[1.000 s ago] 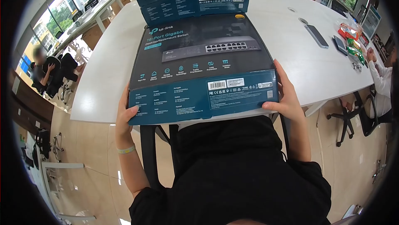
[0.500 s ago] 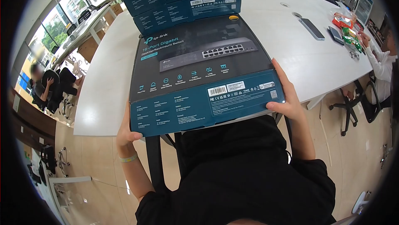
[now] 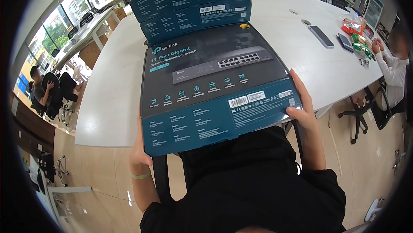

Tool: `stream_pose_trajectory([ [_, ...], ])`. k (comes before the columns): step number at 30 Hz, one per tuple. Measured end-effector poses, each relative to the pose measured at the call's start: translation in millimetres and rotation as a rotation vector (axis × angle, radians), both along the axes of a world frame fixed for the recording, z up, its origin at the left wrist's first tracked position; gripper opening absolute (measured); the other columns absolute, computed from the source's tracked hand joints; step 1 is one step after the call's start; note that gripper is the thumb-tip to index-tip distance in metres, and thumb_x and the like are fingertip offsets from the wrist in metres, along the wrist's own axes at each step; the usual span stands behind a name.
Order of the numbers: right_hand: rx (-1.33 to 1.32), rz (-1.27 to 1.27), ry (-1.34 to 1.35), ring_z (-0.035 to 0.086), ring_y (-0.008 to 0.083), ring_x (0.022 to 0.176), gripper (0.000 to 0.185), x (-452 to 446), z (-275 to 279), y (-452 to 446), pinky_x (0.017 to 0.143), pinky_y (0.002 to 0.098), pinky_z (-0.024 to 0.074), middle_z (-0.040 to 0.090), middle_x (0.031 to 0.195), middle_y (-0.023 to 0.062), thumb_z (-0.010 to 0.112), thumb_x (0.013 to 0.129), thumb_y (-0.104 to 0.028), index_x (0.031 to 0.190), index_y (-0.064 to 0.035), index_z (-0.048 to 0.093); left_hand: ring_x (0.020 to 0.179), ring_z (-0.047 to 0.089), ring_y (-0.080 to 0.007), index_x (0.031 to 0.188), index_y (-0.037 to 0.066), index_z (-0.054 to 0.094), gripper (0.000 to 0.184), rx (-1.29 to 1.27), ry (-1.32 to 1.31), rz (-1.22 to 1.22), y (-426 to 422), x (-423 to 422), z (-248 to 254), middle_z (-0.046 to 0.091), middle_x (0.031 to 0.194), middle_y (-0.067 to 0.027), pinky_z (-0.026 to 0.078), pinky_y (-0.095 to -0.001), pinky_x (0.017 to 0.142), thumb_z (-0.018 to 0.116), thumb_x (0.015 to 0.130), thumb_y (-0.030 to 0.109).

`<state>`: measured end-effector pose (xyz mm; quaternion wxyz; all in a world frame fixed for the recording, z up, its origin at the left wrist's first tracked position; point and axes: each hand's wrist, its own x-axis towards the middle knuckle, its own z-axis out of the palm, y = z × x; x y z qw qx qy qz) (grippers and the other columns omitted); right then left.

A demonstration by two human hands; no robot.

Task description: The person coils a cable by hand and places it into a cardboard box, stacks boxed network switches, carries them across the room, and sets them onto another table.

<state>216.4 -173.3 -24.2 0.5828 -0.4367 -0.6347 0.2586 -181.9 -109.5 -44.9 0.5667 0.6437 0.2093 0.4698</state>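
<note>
Between my two hands is a dark grey and teal network switch box, printed "tp-link 16-Port Gigabit". My left hand grips its left side near the front corner, thumb at the lower edge, other fingers hidden along the side. At the right front corner my right hand holds on, its thumb on the teal face and a finger stretched along the side. The box's near edge sticks out past the table edge, tilted toward me. Right behind it stands a stack of similar teal boxes.
On the white table lie a phone, a dark flat item, glasses, and red and green snack packets. A person in a white sleeve sits at the right. An office chair is beside them.
The box in my hands has come nearer to me and a little right, both hands moving with it. The stack behind shows slightly lower in view.
</note>
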Motion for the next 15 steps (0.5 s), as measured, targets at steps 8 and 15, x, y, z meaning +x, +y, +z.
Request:
stream_pose_trajectory([
  [8, 0.077, -0.116, 0.152, 0.047, 0.019, 0.105, 0.067, 7.1, 8.5, -12.8, 0.091, 0.0279, 0.0334, 0.048, 0.117, 0.0146, 0.06, 0.066, -0.022, 0.124, 0.0053, 0.041, 0.125, 0.03, -0.0276, 0.137, 0.005, -0.003, 0.13, 0.163, -0.08, -0.003, -13.8, 16.2, 3.8, 0.025, 0.136, -0.0167, 0.029, -0.0383, 0.099, 0.081, 0.048, 0.045],
  [15, 0.18, -0.259, 0.44, 0.044, 0.0214, 0.11, 0.062, 5.9, 10.6, -17.0, 0.095, 0.0316, 0.0323, 0.045, 0.119, 0.0138, 0.049, 0.076, -0.035, 0.124, 0.0032, 0.039, 0.117, 0.043, -0.0264, 0.137, 0.001, 0.001, 0.107, 0.366, 0.13, 0.327, -22.9, 58.6, 34.4, 0.03, 0.135, -0.0189, 0.037, -0.0357, 0.094, 0.075, 0.065, 0.028],
])
